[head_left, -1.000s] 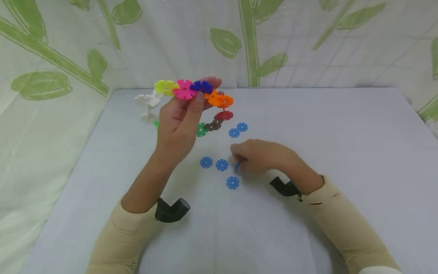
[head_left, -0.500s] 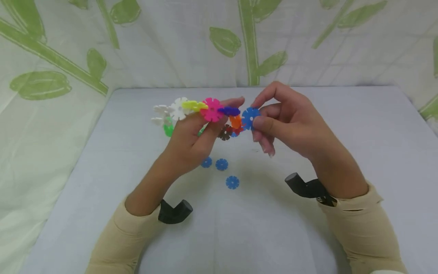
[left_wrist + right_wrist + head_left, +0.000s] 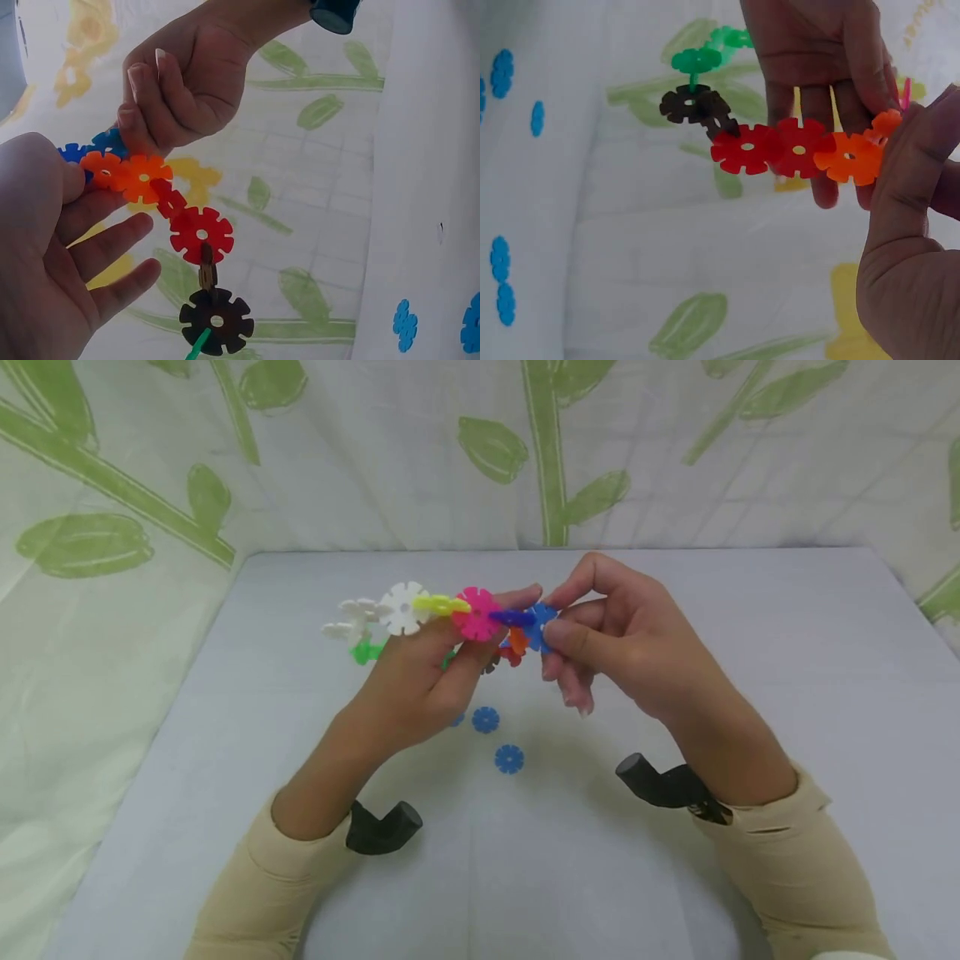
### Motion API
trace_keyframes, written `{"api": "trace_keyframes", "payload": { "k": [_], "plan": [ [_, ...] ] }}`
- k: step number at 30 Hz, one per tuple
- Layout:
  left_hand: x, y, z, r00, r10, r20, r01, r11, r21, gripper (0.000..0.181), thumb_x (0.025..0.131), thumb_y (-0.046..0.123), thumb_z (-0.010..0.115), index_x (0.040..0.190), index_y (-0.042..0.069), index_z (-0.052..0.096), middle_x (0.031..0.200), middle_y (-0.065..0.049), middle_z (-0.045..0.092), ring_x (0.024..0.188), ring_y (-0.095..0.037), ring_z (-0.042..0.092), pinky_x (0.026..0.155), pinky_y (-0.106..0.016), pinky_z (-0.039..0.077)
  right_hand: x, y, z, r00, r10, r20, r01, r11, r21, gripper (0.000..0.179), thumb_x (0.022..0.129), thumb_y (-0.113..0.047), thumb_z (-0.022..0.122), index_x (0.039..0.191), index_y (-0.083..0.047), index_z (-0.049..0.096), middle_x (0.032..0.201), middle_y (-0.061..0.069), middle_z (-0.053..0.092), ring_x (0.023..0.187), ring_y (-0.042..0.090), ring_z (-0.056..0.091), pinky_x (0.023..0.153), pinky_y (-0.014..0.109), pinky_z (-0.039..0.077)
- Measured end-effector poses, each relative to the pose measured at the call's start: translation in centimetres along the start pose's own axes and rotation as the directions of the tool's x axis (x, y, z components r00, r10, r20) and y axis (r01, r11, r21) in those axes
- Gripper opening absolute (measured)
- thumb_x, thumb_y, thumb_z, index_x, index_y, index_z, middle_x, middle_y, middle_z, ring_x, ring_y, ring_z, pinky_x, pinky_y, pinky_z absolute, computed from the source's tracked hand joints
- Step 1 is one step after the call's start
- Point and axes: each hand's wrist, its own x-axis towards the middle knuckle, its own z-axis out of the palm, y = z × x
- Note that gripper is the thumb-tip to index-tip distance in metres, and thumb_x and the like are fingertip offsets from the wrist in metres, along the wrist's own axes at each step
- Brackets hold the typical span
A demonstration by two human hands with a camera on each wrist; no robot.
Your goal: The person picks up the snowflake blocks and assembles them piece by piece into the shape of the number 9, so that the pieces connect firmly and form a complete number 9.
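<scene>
A ring-like chain of notched plastic snowflake discs hangs above the table in my left hand (image 3: 412, 693), pinched near its pink disc (image 3: 477, 613) and dark blue disc (image 3: 512, 619). White (image 3: 406, 607) and yellow (image 3: 441, 604) discs extend to the left. In the left wrist view, orange (image 3: 144, 178), red (image 3: 202, 235) and dark brown (image 3: 217, 322) discs follow in line; green discs (image 3: 697, 60) show in the right wrist view. Thumb and index finger of my right hand (image 3: 637, 643) pinch a light blue disc (image 3: 542, 625) right at the dark blue disc's edge.
Loose light blue discs (image 3: 509, 759) lie on the white table (image 3: 750, 693) below the hands, one partly behind the left wrist. Two more blue discs (image 3: 501, 259) overlap in the right wrist view. A leaf-patterned curtain (image 3: 337, 468) stands behind the table.
My right hand has picked a light blue disc off the table and raised it to the chain. The left hand has turned the chain and shifted it rightward and lower.
</scene>
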Motion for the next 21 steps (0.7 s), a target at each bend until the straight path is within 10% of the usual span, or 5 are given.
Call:
{"api": "trace_keyframes", "payload": {
  "k": [21],
  "plan": [
    [-0.5, 0.3, 0.2, 0.973, -0.218, 0.082, 0.194, 0.954, 0.229, 0.045, 0.102, 0.007, 0.053, 0.147, 0.014, 0.053, 0.109, -0.005, 0.069, 0.046, -0.008, 0.035, 0.047, -0.025, 0.038, 0.5, 0.6, 1.3, 0.984, 0.06, -0.17, -0.093, 0.976, -0.197, 0.01, 0.097, 0.007, 0.058, 0.099, 0.002, 0.049, 0.072, 0.022, 0.064, 0.046, 0.032, 0.054, 0.042, 0.036, 0.05]
  ]
}}
